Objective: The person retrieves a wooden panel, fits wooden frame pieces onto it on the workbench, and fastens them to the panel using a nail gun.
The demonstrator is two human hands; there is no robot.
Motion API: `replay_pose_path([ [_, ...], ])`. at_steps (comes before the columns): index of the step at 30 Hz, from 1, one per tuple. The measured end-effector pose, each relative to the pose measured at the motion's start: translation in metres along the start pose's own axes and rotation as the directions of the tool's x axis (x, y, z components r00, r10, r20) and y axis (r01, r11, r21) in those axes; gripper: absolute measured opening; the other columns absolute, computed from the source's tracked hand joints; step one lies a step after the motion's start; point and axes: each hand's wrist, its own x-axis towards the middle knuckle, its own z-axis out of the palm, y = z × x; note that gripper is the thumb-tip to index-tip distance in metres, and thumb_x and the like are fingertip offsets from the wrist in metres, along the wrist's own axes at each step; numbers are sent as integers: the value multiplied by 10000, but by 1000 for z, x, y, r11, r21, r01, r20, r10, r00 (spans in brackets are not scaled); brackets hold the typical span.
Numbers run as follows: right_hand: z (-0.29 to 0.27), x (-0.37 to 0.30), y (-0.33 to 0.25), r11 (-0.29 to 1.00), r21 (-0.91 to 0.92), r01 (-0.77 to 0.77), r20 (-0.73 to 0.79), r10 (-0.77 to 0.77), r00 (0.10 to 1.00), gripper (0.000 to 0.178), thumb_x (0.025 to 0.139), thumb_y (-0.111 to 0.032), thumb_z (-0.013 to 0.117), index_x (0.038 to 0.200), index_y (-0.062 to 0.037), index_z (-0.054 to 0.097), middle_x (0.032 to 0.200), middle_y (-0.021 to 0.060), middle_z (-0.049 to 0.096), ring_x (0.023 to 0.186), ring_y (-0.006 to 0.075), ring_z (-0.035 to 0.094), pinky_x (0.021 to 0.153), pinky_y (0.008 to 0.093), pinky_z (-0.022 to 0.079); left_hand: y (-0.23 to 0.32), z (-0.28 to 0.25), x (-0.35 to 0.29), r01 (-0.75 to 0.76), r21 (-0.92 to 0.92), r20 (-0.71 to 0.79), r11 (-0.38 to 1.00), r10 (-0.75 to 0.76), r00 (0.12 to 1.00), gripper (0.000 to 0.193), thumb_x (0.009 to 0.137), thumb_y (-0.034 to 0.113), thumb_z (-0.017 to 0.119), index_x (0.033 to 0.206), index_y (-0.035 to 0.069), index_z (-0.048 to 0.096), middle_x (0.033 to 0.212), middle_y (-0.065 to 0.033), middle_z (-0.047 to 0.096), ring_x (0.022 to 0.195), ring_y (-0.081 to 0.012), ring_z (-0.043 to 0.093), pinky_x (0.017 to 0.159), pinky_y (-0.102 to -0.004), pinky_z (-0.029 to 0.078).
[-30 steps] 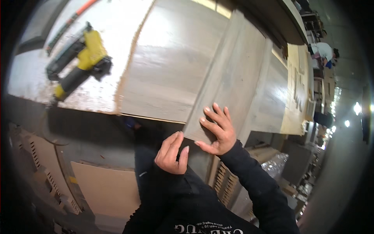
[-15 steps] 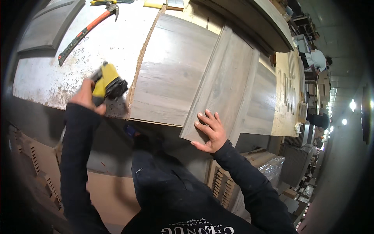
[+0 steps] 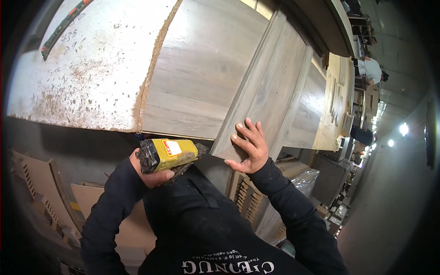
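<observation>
Level with the front edge of the bench, my left hand (image 3: 153,176) is closed around a boxy yellow tool (image 3: 176,152). This tool has a black, worn end, a red-and-white label and grime at its other end; its exact kind I cannot make out. My right hand (image 3: 250,149) lies with fingers spread on the near end of a grey wood-grain framed panel (image 3: 268,87). That panel's near corner juts past the bench edge, close to the tool's right end. Beneath and left of it is a flat grey wood-grain board (image 3: 201,68).
On the left, a stained white board (image 3: 101,68) with a rough edge carries a hammer (image 3: 64,27), its head out of view. A dark curved piece (image 3: 323,27) lies at the far right. Plastic-wrapped boards (image 3: 298,178) stand below, and a person (image 3: 371,68) is in the background.
My left hand has brought the yellow tool from above the white board toward me and right, turning it. My right hand stays on the framed panel. The view has shifted.
</observation>
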Motion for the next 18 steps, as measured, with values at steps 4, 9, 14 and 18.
replay_pose_path([
  [4,0,-1,0,1000,-6,-9,-5,9,1000,586,627,-420,764,1112,-120,629,1258,116,535,1293,334,377,1082,506,186,3,-2,5,376,-211,103,902,-362,926,576,695,266,769,1150,-8,549,1084,-108,624,994,-208,588,892,-330,464],
  [9,1,-1,0,1000,2,-6,-2,6,1000,596,622,-423,767,1117,-124,627,1261,115,533,1295,335,374,1090,499,173,-9,-1,8,155,-163,73,974,-145,987,443,735,87,706,1138,12,538,837,-77,633,570,-109,558,503,-258,489],
  [14,-1,-1,1,1000,-14,-3,7,3,1000,610,618,-433,768,1125,-127,622,1264,115,530,1294,338,373,1094,496,169,6,-3,12,320,-286,148,903,-288,946,423,747,53,692,1137,2,538,832,-81,635,560,-111,565,484,-253,489],
  [18,0,-1,1,1000,-4,-3,5,3,1000,604,621,-431,764,1124,-129,621,1264,117,529,1292,342,375,1093,498,170,0,-6,11,301,-251,152,920,-270,951,412,750,40,686,1134,2,542,829,-81,637,568,-113,574,487,-253,490],
])
